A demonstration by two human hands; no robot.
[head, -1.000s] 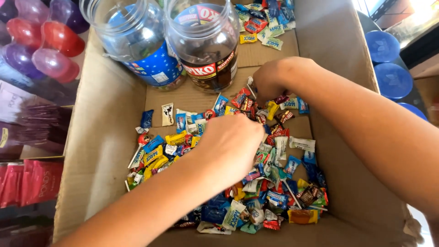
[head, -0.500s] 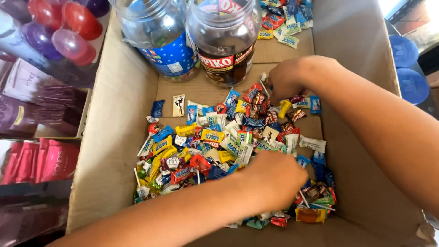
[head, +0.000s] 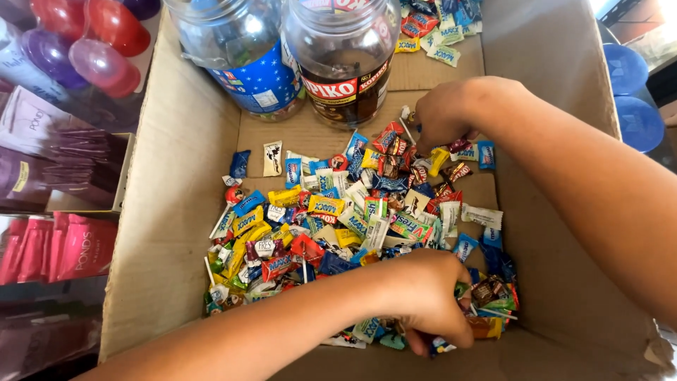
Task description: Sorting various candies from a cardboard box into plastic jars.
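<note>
A cardboard box [head: 176, 212] holds a pile of several small wrapped candies [head: 331, 219] in blue, yellow, red and green wrappers. My left hand [head: 430, 300] reaches in from the lower left and rests on the near right part of the pile, with its fingers curled down around a few candies [head: 441, 346]. At the pile's far edge, my right hand [head: 444, 113] is closed on several candies, and a lollipop stick [head: 405, 125] pokes out beside it.
Two clear jars stand at the box's far end: one with a blue label [head: 243, 63], one with a dark label [head: 345, 67]. More candies [head: 437, 32] lie behind them. Pink sachet packs [head: 63, 247] and red and purple plastic eggs [head: 92, 42] are at left, blue lids [head: 635, 92] at right.
My left hand has slid from the middle of the pile toward its near right edge and curled onto candies. The right hand has stayed at the far edge.
</note>
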